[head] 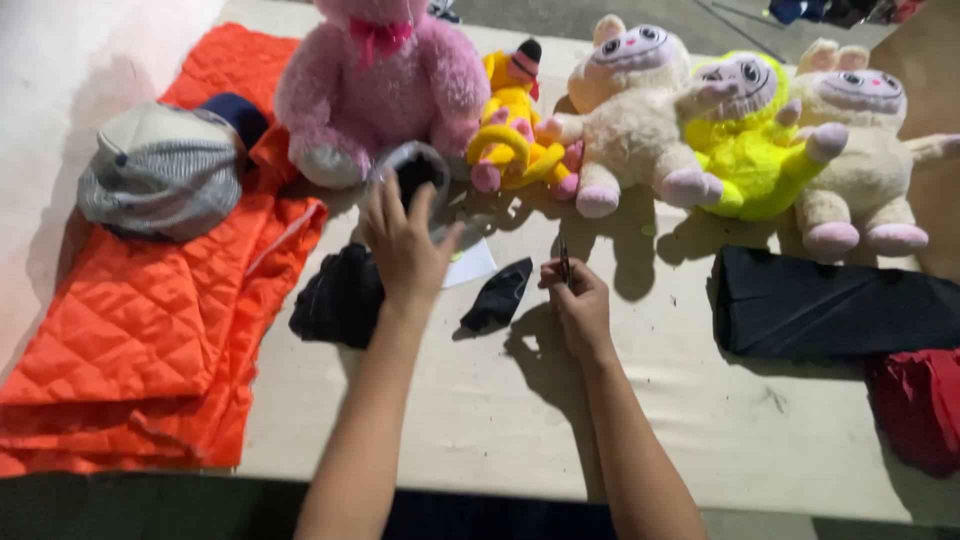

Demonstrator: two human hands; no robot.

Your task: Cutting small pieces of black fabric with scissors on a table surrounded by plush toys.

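The left hand [402, 243] is reaching forward over the surface [480, 420], with its fingers [385, 200] wrapping around a clear round container [412, 170] that has a dark inside. The container is being held tilted, its mouth facing the camera, just in front of the pink plush bear [380, 85]. The right hand [578, 305] is resting on the surface nearer the person, with its fingers [556, 280] pinching a thin dark tool [564, 262] that is pointing away from the person; what kind of tool it is cannot be told.

A small black fabric piece [497, 297] is lying between the two hands, touching a white paper scrap [470, 264]. A larger bundle of black cloth [340, 297] is lying just left of the left wrist.

A row of toys is sitting along the far edge: the pink bear, a yellow plush toy [515, 130] with a black hat, a cream plush toy [630, 120], a bright yellow plush toy [748, 150] and another cream plush toy [865, 160], each touching its neighbour.

An orange quilted cloth [150, 320] is covering the left end of the surface, and a grey striped cap [160, 175] is lying on it. Folded black fabric [835, 305] is lying at the right, with a red cloth [920, 400] just beside it.
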